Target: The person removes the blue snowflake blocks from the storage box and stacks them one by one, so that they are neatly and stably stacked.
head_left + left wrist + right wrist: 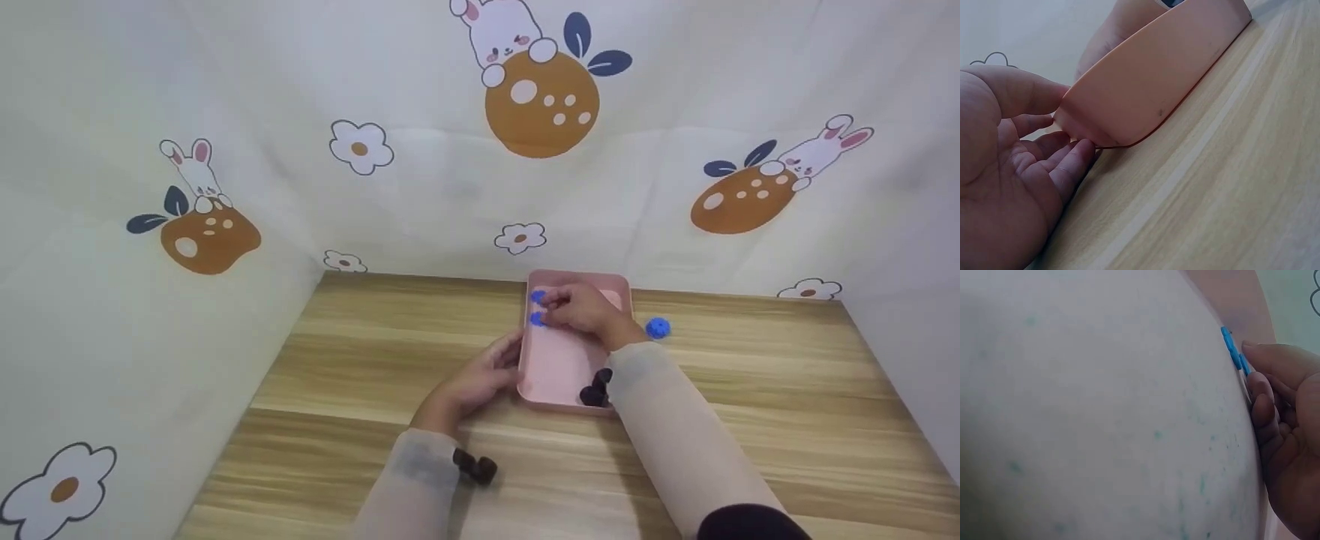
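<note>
A shallow pink tray [559, 356] stands against the back cloth. Inside it, near the left wall, are two small blue scalloped pieces, an upper blue piece [538, 297] and a lower blue piece [537, 319]. My right hand [583, 309] reaches over the tray with curled fingers. In the right wrist view, a blue piece [1245, 364] sits between its thumb and fingers, while another blue piece [1229, 347] lies just beyond. Against the tray's outer left wall rests my left hand [484, 377], its thumb and fingertips touching a corner in the left wrist view.
One round blue piece [658, 328] lies on the wooden tabletop [360, 360], right of the tray. Patterned cloth [420, 187] encloses the back and sides. A dark wrist device [475, 468] sticks out from the left sleeve; a similar device [596, 391] by the right sleeve overlaps the tray's near end.
</note>
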`<state>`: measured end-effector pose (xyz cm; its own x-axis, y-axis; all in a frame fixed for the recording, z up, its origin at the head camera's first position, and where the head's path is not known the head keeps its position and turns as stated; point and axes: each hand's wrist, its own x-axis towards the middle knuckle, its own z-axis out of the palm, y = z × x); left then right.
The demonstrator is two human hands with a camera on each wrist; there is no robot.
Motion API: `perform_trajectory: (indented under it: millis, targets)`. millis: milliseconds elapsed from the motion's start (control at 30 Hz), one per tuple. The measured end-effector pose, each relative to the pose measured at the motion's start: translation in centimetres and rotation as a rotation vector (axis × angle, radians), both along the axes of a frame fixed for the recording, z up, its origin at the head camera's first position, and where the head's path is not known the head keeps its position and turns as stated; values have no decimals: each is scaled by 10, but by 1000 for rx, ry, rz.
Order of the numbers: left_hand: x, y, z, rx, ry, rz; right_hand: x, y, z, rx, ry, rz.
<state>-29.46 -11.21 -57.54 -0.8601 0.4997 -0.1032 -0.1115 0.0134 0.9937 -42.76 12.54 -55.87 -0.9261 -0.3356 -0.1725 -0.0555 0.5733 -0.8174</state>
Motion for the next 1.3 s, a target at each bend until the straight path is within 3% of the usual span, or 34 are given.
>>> perform_trajectory:
  millis: [167, 533, 833, 1300]
  targets:
    - [0, 0, 0, 22, 15, -16, -1, 0, 0, 69, 72, 60]
    - [0, 0, 1, 28, 7, -13, -1, -1, 2, 122, 70, 105]
    - [1, 0, 0, 22, 13, -12, 2, -5, 6, 150, 44, 96]
    - [3, 1, 1, 36, 9, -11, 2, -2, 1, 32, 84, 79]
